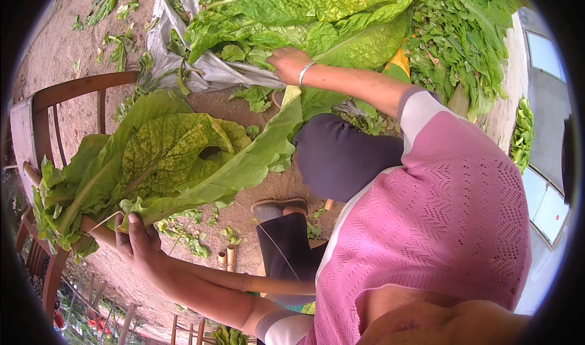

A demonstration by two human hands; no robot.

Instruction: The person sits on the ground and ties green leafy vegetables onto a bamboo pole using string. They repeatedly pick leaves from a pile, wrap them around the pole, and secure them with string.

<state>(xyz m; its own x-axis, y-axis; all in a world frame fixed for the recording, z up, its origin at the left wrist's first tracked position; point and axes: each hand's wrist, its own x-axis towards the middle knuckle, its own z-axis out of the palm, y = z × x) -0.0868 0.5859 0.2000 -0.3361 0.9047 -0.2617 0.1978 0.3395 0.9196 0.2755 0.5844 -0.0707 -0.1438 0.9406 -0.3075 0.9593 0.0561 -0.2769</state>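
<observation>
My left hand (pixel 141 240) pinches the stalk end of a long green leaf (pixel 237 171), probably tobacco, above a bamboo pole (pixel 274 284). A pale string (pixel 107 218) runs from the pole to my fingers. More broad leaves (pixel 151 148), some mottled yellow, hang in a bunch at the pole's far end. My right hand (pixel 290 65), with a silver bracelet (pixel 305 73) at the wrist, reaches to the edge of a big leaf pile (pixel 301 2). Its fingertips are curled among the leaves, so what they hold is hidden.
A grey woven sheet (pixel 215 75) lies under the pile. The pole's far end rests on a wooden chair (pixel 87 87). Another leaf heap (pixel 457 48) lies at upper right. Short bamboo pieces (pixel 231 256) stand near my shoe (pixel 279 208). Leaf scraps (pixel 109 2) litter the sandy ground.
</observation>
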